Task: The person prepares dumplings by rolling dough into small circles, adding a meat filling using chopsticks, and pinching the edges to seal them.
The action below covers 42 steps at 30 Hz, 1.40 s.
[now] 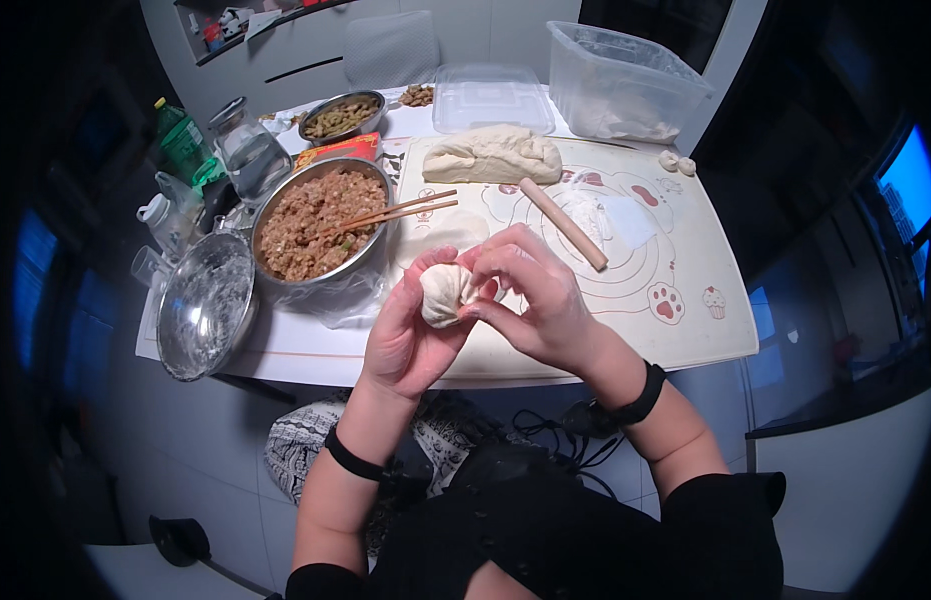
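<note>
A round pleated dough bun [441, 294] rests in the palm and fingers of my left hand [409, 337]. My right hand [536, 300] pinches the gathered edge of the bun between thumb and fingers, on its right side. Flour dusts both hands. Just beyond them, flat rolled dough wrappers [454, 231] lie on the printed dough mat [705, 255]. To the left stands a steel bowl of minced meat filling [315, 221], with a pair of wooden chopsticks [405, 208] stuck in it. A wooden rolling pin [563, 223] lies on the mat beyond my right hand.
A long dough slab [491, 155] lies at the mat's back. Behind it are a plastic lid [494, 101] and a clear flour bin [623, 86]. Small dough pieces [676, 163] sit far right. A floury steel bowl [207, 307], a glass jug [251, 154] and a bowl of peanuts [342, 118] stand left.
</note>
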{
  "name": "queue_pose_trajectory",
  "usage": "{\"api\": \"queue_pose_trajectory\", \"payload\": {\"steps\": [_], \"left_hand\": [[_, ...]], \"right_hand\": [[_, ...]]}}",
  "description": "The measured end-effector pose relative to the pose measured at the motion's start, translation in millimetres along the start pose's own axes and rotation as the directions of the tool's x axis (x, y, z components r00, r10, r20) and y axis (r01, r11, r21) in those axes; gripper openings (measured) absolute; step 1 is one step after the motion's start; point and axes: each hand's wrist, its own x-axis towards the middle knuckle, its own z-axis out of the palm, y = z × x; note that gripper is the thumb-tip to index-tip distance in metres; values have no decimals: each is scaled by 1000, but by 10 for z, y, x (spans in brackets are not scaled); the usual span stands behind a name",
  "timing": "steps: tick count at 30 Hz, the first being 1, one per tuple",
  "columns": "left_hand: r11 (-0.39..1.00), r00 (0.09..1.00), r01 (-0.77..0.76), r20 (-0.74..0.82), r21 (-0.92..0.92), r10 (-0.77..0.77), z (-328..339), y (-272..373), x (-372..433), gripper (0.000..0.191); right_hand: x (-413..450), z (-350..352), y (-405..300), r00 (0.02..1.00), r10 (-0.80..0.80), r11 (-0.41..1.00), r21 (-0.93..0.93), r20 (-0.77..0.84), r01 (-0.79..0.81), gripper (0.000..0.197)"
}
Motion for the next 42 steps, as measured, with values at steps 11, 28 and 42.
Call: {"api": "queue_pose_trajectory", "payload": {"steps": [11, 28, 42], "left_hand": [[994, 993, -10, 118, 112, -4, 75, 18, -21, 70], [982, 994, -5, 107, 191, -16, 187, -17, -3, 75], [981, 995, -40, 94, 189, 22, 286, -48, 7, 73]], "right_hand": [[109, -75, -106, 993, -114, 989, -96, 9, 114, 21], [229, -316, -241, 976, -75, 990, -101, 206, 97, 19], [153, -167, -266, 984, -178, 956, -233, 28, 180, 11]]}}
